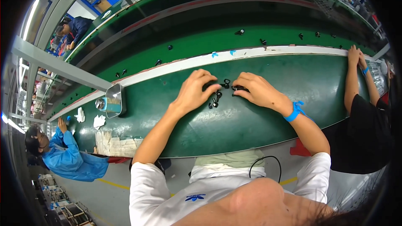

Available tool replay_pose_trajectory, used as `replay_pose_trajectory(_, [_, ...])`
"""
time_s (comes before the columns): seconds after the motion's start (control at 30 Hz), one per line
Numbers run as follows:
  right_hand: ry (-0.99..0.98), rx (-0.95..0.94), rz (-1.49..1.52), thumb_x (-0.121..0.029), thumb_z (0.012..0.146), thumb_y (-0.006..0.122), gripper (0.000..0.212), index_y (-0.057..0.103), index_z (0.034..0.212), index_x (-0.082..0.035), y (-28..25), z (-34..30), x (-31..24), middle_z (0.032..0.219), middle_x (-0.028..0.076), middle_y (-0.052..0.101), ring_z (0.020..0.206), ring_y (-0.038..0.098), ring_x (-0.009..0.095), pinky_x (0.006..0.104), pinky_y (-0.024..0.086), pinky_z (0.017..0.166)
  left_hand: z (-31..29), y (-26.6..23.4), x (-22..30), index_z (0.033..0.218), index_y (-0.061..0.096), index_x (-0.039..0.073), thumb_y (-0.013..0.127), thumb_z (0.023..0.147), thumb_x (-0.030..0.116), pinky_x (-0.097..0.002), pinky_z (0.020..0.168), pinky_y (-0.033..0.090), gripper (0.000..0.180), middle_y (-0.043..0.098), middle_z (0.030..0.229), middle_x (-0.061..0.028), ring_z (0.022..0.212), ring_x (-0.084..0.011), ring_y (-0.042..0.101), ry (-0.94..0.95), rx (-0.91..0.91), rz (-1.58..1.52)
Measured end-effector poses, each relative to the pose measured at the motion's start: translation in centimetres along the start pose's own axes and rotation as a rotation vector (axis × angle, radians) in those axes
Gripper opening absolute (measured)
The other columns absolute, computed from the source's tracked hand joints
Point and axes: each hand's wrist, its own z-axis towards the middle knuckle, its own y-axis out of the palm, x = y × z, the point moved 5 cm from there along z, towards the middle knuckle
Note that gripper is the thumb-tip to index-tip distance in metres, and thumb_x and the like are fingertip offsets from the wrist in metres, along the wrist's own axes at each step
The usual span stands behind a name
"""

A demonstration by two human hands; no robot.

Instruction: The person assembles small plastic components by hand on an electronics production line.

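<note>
My left hand (195, 87) is curled over the green tabletop (276, 121), thumb and fingers closing round a small dark part (208, 84) that they mostly cover. My right hand (256, 88) pinches another small black part (239, 88) between thumb and fingertips. Between the hands lies a glossy black piece (226, 83), close to my left fingertips. Several more small black pieces with shiny spots (216, 99) rest on the table just below. What exact kind of parts these are is too small to tell.
A conveyor belt (192, 44) carrying scattered black parts runs behind a white rail (184, 64). At left stand a clear container (116, 100), a metal-topped jar (100, 104), white crumpled tissues (99, 121) and a taped paper patch (117, 144). Co-workers sit at left (73, 159) and right (360, 134).
</note>
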Motion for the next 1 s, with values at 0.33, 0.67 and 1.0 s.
replay_pose_trajectory(0.33, [0.51, 0.271, 0.474, -0.01, 0.093, 0.061, 0.019, 0.066, 0.106, 0.004, 0.6, 1.1, 9.2, 0.088, 0.008, 0.065, 0.062, 0.057, 0.008, 0.0236, 0.048, 0.055, 17.3, 6.5, -5.7, 0.119, 0.064, 0.007, 0.06, 0.089, 0.008, -0.0419, 0.094, 0.049, 0.03, 0.062, 0.112, -0.0159, 0.108, -0.036, 0.057, 0.076, 0.09, 0.256])
replay_pose_trajectory(0.67, [0.43, 0.456, 0.882, -0.003, 0.093, 0.06, 0.041, 0.051, 0.133, 0.003, -0.2, -0.5, 5.9, 0.117, 0.015, 0.063, 0.095, 0.066, 0.017, 0.027, 0.055, 0.072, 7.9, 2.7, -1.5, 0.116, 0.064, -0.005, 0.06, 0.094, 0.006, -0.0281, 0.076, 0.051, 0.025, 0.064, 0.096, -0.0093, 0.081, -0.0141, 0.062, -0.214, 0.054, -0.72])
replay_pose_trajectory(1.0, [0.34, 0.213, 1.266, -0.004, 0.094, 0.061, 0.032, 0.057, 0.124, 0.006, 3.2, -0.4, -0.5, 0.11, 0.014, 0.066, 0.097, 0.065, 0.018, 0.0292, 0.055, 0.077, -3.3, 2.0, 1.4, 0.116, 0.057, -0.006, 0.062, 0.091, -0.003, -0.0319, 0.076, 0.057, 0.026, 0.063, 0.104, -0.0133, 0.087, -0.0188, 0.066, -0.333, 0.211, -1.174])
